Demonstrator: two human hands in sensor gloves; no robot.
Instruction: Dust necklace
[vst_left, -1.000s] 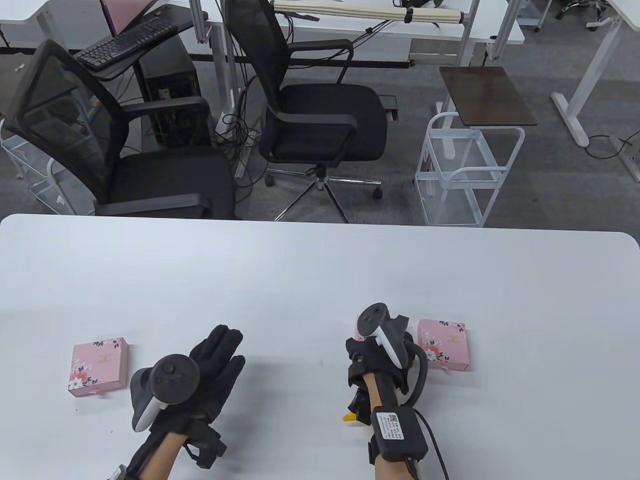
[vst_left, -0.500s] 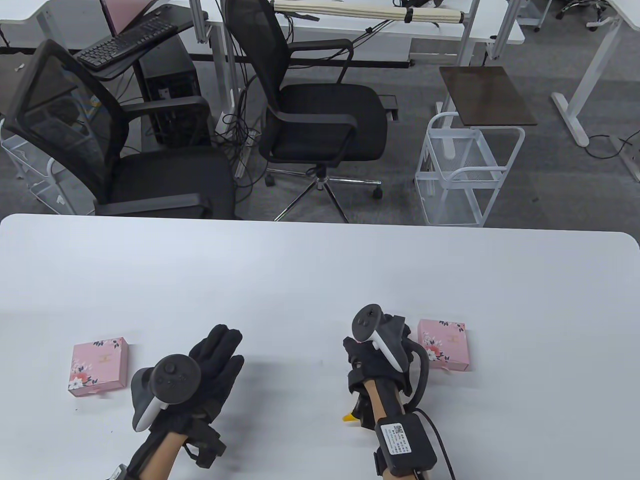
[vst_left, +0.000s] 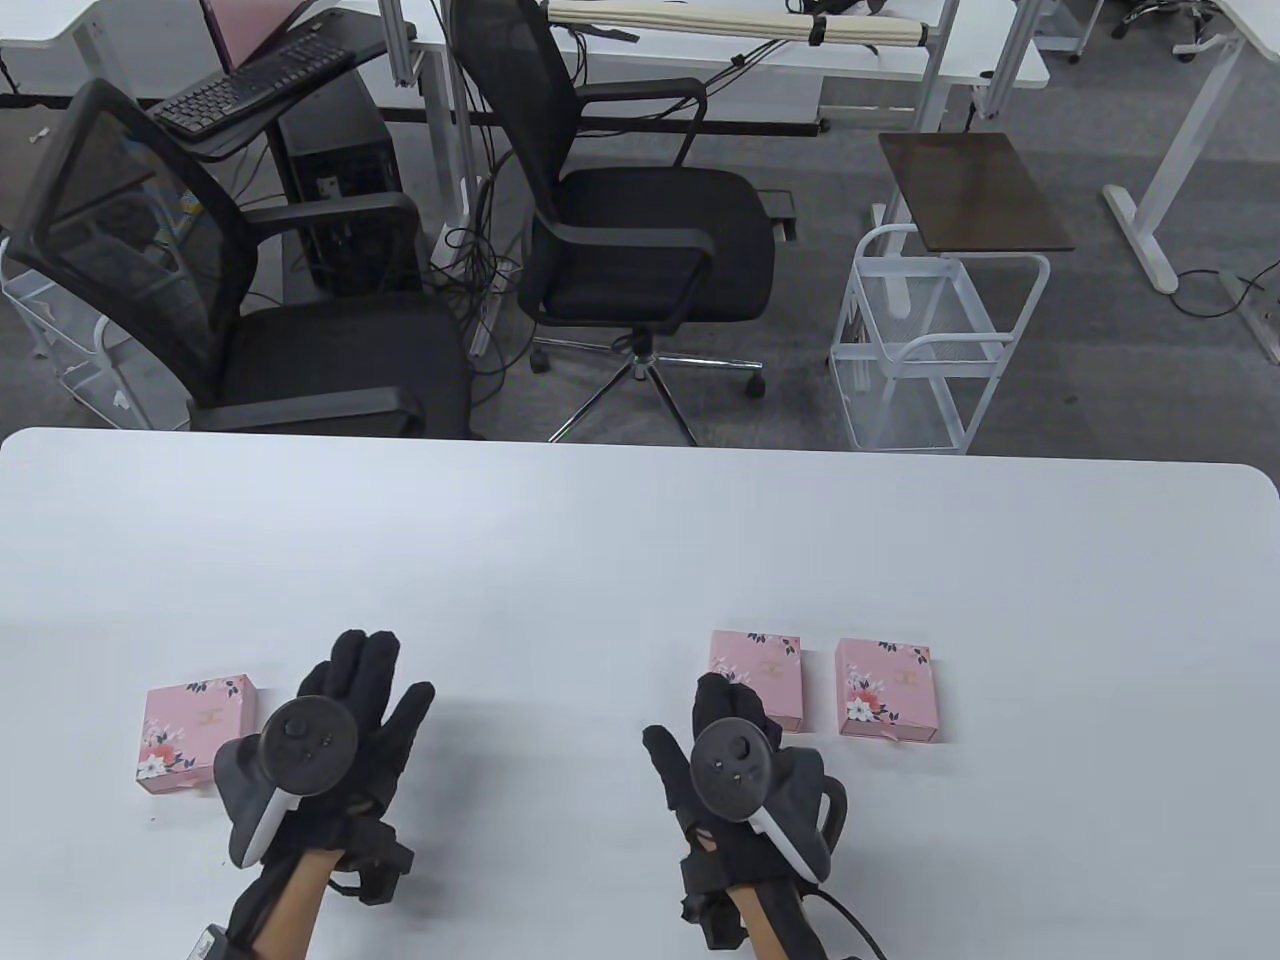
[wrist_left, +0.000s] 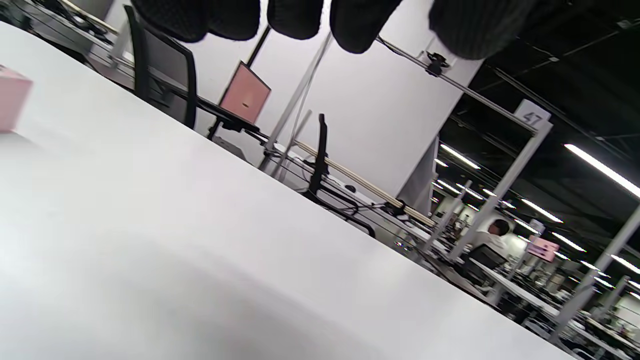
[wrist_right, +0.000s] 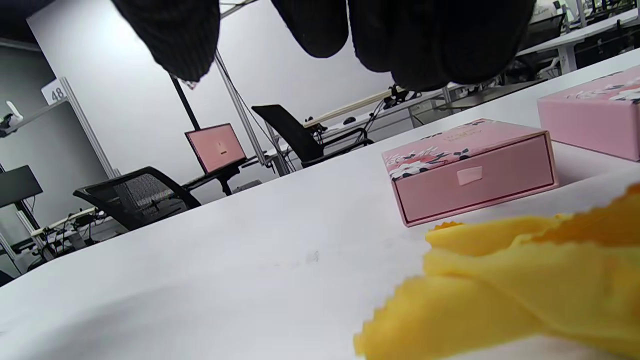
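Necklace itself is not visible, presumably inside a closed pink box (vst_left: 757, 677) beside the right hand (vst_left: 735, 760). Likely light, limp, tangle-prone; best lifted by the chain. Both the right and the left hand (vst_left: 335, 720) lie flat, empty, yellow cloth (wrist_right: 505, 295) nearby.

you see: smooth matt white table top (vst_left: 640, 540) | printed pink cardboard drawer boxes (wrist_right: 470, 170) | pinked-edge yellow cloth (wrist_right: 500, 300) | black knit gloves (vst_left: 365, 690)

Both hands (vst_left: 345, 720) flat (seemingly empty).
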